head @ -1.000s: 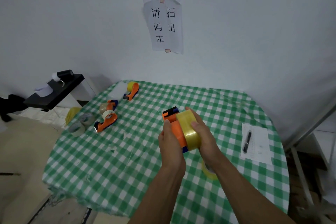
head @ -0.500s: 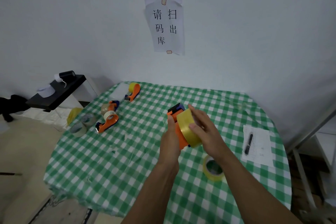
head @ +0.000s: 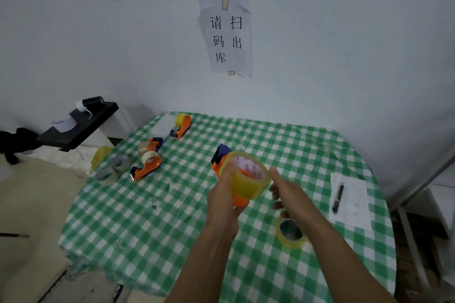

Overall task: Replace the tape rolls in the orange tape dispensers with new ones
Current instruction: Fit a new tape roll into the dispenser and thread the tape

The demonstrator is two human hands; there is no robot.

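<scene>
A table (head: 172,216) under a green-and-white checked cloth fills the lower view, pushed against a white wall carrying paper signs (head: 225,19). Above the middle of the cloth, the left hand (head: 222,200) is clenched around an orange tape dispenser (head: 237,198), raised off the table, with a yellow tape roll (head: 248,183) seated on it. The right hand (head: 286,188) sits just right of the roll with fingers spread and loose, gripping nothing, thumb beside the roll's rim. A thin, nearly spent roll (head: 290,231) lies flat on the cloth under the right forearm. Two more orange dispensers (head: 147,167) (head: 182,125) lie toward the far left, with loose rolls (head: 110,172) at the left edge. A paper sheet (head: 352,206) with a black pen (head: 337,198) on it lies at right.
</scene>
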